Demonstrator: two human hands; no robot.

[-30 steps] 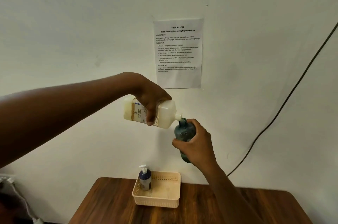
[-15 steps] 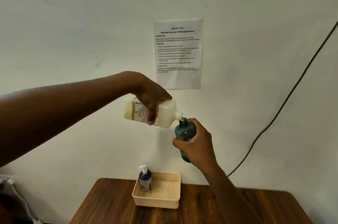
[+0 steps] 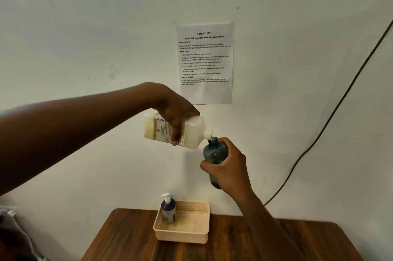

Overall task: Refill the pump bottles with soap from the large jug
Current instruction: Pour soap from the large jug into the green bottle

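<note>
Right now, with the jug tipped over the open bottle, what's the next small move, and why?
Probably hold the pour steady. The left hand grips the tilted jug, its spout right over the open neck of the teal bottle that the right hand holds; how full it is can't be told.

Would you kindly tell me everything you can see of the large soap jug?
The soap jug is a translucent white plastic bottle holding creamy liquid, with a printed label partly hidden by fingers. The left hand grips it from above around the middle, holding it in the air, tipped nearly horizontal. Its narrow open neck points right and down, at the mouth of the dark teal bottle held in the right hand.
</note>
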